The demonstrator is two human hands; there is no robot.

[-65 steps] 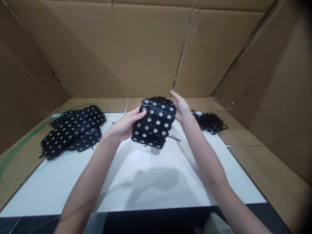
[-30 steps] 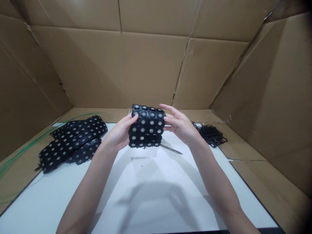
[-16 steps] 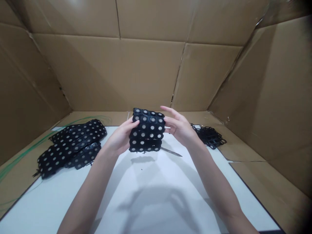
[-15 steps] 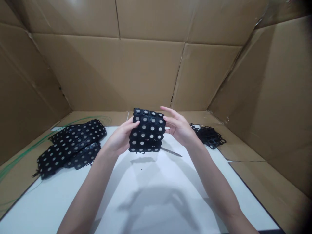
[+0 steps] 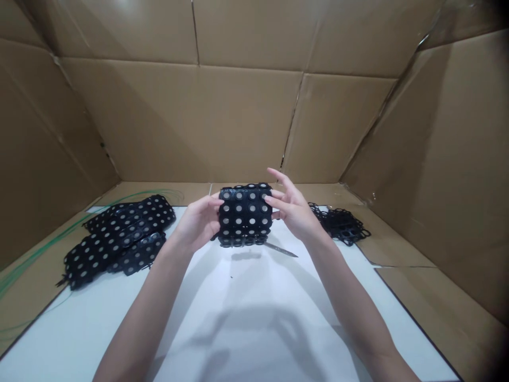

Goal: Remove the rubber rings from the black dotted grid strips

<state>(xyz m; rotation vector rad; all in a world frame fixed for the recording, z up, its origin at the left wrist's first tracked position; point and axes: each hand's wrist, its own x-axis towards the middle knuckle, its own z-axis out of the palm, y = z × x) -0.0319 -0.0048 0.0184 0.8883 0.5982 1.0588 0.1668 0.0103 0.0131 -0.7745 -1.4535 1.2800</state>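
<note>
Between my two hands, above the white table, hangs a black sheet with rows of pale round discs (image 5: 245, 215), its lower part bent back. My left hand (image 5: 198, 223) grips its left edge, thumb in front and the fingers partly hidden behind. On the right edge, my right hand (image 5: 292, 207) pinches the sheet between thumb and fingers, with the index finger raised off it. A thin pointed metal blade (image 5: 282, 250) lies on the table below, one end hidden behind the sheet.
More black disc-dotted sheets (image 5: 115, 239) are piled at the left, beside green strands (image 5: 43, 246). A heap of black ring-shaped netting (image 5: 344, 225) lies at the right. Cardboard walls (image 5: 246, 122) enclose the white table (image 5: 238, 329) at the back and sides.
The dotted sheet has turned and levelled out, and its upper edge now curves away. It has shifted slightly right, with my right hand now gripping its right edge.
</note>
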